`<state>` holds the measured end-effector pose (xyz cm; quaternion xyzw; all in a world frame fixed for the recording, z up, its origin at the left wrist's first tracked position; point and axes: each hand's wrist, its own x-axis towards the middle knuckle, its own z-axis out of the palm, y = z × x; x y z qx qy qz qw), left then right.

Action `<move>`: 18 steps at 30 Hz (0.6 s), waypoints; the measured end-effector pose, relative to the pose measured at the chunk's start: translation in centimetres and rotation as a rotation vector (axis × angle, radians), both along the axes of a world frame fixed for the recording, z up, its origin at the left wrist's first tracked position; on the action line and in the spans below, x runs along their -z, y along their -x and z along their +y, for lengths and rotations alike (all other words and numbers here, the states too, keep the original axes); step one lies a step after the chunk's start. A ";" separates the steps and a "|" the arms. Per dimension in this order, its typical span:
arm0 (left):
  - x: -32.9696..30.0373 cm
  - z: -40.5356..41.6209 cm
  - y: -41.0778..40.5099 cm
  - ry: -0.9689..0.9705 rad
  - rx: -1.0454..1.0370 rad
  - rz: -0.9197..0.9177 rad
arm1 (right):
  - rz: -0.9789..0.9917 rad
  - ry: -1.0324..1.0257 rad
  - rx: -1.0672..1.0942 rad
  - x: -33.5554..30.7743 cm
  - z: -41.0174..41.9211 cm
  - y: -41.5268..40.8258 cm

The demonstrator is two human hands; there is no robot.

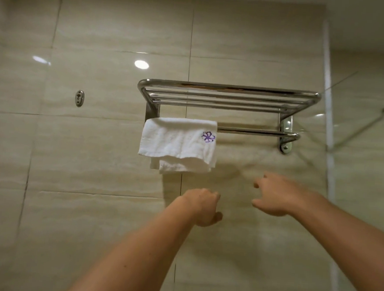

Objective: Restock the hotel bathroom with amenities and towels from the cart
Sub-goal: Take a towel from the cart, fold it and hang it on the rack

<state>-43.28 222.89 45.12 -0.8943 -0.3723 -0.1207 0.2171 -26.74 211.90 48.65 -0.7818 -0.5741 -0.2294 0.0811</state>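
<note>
Landmark: rack (229, 89), chrome, fixed to the tiled wall (94, 161); places below are given from it.
Towel: towel (178, 142), white with a purple flower mark, draped over the left end of the bar (255, 132) under the rack; front layer hangs shorter than the back one, bottom edges uneven.
Rack top: nothing on it.
Bar, right part: bare.
Left hand: left hand (202, 206) below the rack, under the towel's right corner, not touching it; fingers curled in, holding nothing visible.
Right hand: right hand (276, 194) below the bare part of the bar, apart from the towel; fingers loosely curled with thumb apart, holding nothing.
Step (judged): either tidying the hung towel or finished with it; both hands are free.
Method note: take the two bottom corners, pull down evenly so the hems line up, keep the flower mark facing out, smooth the fold along the bar.
Risk: pulling one side only would drag the towel off the bar's end.
Other: hook (79, 98) on the wall left of the rack; glass panel (369, 135) to its right.
</note>
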 end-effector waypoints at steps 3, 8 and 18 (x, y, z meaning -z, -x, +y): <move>0.9 -2.3 1.0 0.015 0.045 -0.058 | 0.065 0.019 0.017 1.6 -3.3 1.2; 2.7 -7.4 0.3 0.078 0.164 -0.128 | 0.147 0.061 0.075 4.0 -9.1 2.9; 6.4 -20.4 -9.2 0.184 0.466 -0.059 | 0.196 0.133 0.382 9.3 -24.8 -2.4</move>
